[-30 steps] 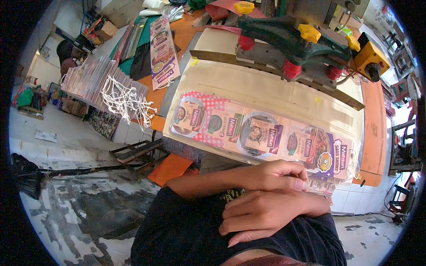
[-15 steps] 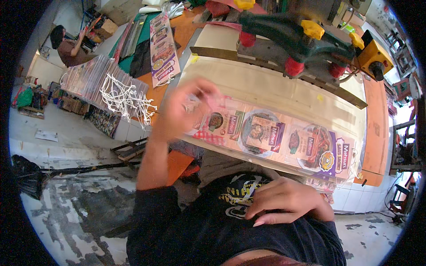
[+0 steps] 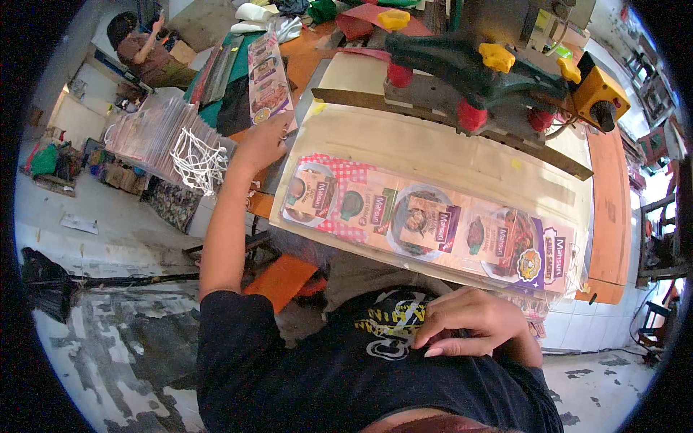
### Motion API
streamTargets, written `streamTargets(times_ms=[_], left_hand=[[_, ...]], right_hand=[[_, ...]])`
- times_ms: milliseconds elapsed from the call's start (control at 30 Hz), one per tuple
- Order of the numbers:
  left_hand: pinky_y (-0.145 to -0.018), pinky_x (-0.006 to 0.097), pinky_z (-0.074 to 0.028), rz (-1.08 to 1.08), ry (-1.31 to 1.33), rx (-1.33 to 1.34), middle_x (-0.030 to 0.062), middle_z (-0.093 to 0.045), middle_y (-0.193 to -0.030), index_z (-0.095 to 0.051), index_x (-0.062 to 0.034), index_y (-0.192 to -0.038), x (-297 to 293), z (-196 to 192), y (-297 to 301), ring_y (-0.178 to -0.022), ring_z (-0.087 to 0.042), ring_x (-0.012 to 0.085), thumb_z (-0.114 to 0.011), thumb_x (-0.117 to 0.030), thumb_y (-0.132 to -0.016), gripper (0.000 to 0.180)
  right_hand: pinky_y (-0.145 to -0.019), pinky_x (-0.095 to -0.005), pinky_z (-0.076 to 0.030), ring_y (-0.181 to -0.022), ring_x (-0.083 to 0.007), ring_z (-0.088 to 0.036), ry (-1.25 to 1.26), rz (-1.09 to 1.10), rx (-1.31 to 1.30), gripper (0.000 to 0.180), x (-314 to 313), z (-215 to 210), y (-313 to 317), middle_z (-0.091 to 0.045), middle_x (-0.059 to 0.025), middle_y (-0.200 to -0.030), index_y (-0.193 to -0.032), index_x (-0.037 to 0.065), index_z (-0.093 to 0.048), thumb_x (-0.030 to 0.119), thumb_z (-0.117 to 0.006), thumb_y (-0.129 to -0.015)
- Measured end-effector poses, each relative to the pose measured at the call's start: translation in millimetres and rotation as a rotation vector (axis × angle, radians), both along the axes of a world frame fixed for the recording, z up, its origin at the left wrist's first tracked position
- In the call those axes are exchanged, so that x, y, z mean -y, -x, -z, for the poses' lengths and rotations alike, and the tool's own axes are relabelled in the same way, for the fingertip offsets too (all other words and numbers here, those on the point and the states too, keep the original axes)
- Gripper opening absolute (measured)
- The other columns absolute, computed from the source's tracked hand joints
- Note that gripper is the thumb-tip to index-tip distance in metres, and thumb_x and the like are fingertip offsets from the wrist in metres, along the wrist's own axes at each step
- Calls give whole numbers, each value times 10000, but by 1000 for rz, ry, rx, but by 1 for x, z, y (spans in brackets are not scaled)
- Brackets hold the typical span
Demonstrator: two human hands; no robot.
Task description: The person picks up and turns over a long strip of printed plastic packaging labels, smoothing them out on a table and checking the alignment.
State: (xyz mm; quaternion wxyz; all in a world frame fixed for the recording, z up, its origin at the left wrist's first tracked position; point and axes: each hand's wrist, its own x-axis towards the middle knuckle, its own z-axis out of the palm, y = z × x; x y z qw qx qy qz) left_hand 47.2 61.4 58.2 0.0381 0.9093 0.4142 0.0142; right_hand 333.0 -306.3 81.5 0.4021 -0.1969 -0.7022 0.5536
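In the head view, the left hand [image 3: 261, 144] reaches out to the far left of the worktop [image 3: 462, 155], its fingers closed on the lower end of a printed plastic strip [image 3: 267, 79] that lies among the stacks beside the sealing machine [image 3: 491, 79]. The right hand [image 3: 469, 325] rests loosely curled and empty against the black shirt [image 3: 325, 375], just below a second printed sheet [image 3: 426, 224] lying flat on the worktop. The strip looks light, thin, floppy and slick, so it is best pinched at an edge or corner.
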Motion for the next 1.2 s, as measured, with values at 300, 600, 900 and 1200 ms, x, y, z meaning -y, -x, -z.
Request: streamTargets(times_ms=[300,600,900,1200], left_hand=[[-1049,456,-451,223,-186,140,210,-551,-1376,-493,-53,-1393,-17,27,21,-1259,-539,385,-641,-58,-811,601],[-836,485,-533,117,-311,100,151,-689,-1127,-518,-114,-1364,-8,14,3,-1025,-661,370,-632,-61,-816,562],[-702,437,-547,9,-737,415,147,-723,-877,-664,-127,-1217,-6,-19,1,-780,-698,346,-643,-63,-879,344],[-619,363,-523,125,-856,602,94,-736,-867,-727,-106,-1125,103,-75,-32,-705,-698,257,-739,2,-832,312]], right_hand=[[-770,-393,-543,-888,-302,-691,-3,27,-3,171,2,3,0,-703,-140,-968,-1064,-23,-685,113,-663,-962],[-721,-396,-536,-842,-314,-700,-28,51,-26,157,0,5,0,-721,-159,-951,-1034,-44,-696,77,-690,-934],[-779,-379,-546,-888,-287,-698,13,85,35,151,-2,8,0,-709,-125,-959,-1058,0,-686,118,-653,-970],[-905,-362,-525,-1019,-198,-681,374,246,-20,304,-17,9,25,-711,-106,-1081,-1234,6,-624,212,-614,-1012]])
